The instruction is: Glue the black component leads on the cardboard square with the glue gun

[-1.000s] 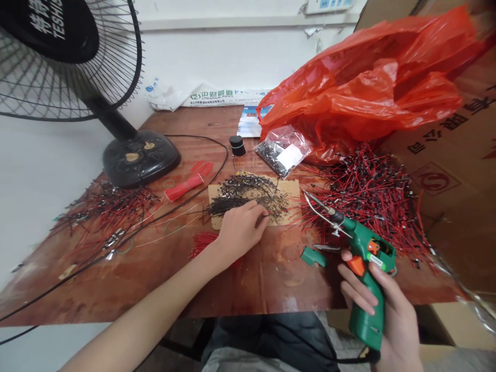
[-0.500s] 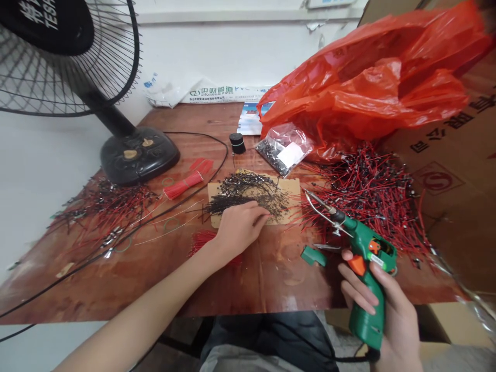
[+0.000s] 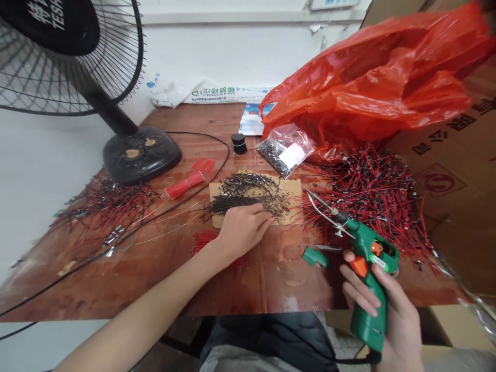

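Observation:
My right hand is wrapped around the handle of a green soldering gun with an orange trigger. Its metal tip points up and left, towards the middle of the table. Over the front edge of a cardboard piece, my left hand has its thumb and fingertips together in a pinch; whatever lies between them is too small to make out. Small dark parts are scattered by those fingertips. Black wires lie on the cardboard just behind the hand. Red wires are partly hidden under my left wrist.
A fan stands back left, its black cable crossing the table. Heaps of red and black wires lie at both sides. Behind are a clear bag, a black bundle and a red plastic bag. A green piece lies near the gun.
My left fingertips have shifted very slightly to the right over the small parts. The whole view has moved a little; my right hand keeps the soldering gun in the same pose.

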The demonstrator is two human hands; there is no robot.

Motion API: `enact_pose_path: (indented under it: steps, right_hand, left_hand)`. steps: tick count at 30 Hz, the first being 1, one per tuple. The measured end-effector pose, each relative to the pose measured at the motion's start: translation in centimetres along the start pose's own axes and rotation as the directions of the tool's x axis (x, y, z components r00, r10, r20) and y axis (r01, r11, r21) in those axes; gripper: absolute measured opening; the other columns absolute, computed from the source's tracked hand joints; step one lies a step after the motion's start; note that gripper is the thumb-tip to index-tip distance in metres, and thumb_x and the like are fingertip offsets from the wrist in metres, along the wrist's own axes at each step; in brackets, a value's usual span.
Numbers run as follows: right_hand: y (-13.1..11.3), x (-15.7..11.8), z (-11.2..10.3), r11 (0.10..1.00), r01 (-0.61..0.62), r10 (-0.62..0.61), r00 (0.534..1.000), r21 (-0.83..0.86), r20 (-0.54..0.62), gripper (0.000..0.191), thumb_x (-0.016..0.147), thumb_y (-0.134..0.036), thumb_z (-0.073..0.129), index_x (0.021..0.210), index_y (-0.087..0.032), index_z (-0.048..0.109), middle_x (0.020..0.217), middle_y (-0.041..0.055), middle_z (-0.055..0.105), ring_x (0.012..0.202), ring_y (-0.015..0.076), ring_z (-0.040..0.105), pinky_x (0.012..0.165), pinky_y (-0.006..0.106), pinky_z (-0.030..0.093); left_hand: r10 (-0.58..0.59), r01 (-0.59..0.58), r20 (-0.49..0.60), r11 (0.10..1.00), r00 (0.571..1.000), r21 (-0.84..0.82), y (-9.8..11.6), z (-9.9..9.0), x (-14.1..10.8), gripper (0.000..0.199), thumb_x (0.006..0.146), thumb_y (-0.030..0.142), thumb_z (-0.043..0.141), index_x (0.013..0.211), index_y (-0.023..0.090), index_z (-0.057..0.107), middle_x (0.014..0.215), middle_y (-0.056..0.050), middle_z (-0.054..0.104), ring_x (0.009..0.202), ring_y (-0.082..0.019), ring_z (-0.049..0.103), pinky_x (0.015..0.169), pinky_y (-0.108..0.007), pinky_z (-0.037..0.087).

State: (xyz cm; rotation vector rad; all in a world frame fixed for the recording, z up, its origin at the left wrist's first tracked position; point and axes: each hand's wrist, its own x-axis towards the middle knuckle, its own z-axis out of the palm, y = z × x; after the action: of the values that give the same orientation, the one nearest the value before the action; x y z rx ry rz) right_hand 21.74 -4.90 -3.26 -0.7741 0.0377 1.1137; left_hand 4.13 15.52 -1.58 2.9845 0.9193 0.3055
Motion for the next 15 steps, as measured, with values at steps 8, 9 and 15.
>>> enact_pose_path:
  steps: [8,9,15]
  right_hand:
    - [-0.04,0.01,-0.17,0.999,0.006,-0.007,1.000,-0.046,-0.010,0.018,0.087,-0.023,0.064,0.101,-0.014,0.070,0.093,0.0057,0.060,0.050,0.0038,0.010,0.035,0.008,0.033]
    - [0.01,0.04,-0.26,0.999,0.003,-0.003,1.000,-0.048,-0.007,0.018,0.087,-0.024,0.064,0.101,-0.014,0.070,0.093,0.0055,0.060,0.050,0.0037,0.010,0.035,0.008,0.033]
    - [0.21,0.18,-0.47,0.999,0.017,-0.017,1.000,-0.037,-0.007,0.019,0.088,-0.023,0.062,0.102,-0.012,0.069,0.091,0.0056,0.059,0.050,0.0033,0.010,0.035,0.007,0.033]
  left_hand:
    - [-0.065,0.066,0.038,0.998,0.997,-0.025,0.36,-0.24,-0.03,0.028,0.098,0.039,0.048,0.098,0.029,0.074,0.083,0.002,0.066,0.073,-0.012,0.061,0.059,-0.025,0.031]
    - [-0.075,0.077,0.041,0.996,0.996,-0.038,0.38,-0.30,-0.04,0.027,0.097,0.039,0.049,0.099,0.029,0.074,0.084,0.002,0.067,0.073,-0.012,0.062,0.059,-0.025,0.031]
    - [-0.115,0.122,0.063,0.984,0.991,-0.132,0.47,-0.56,-0.09,0.020,0.095,0.037,0.054,0.103,0.026,0.068,0.091,0.002,0.067,0.073,-0.011,0.060,0.063,-0.026,0.035]
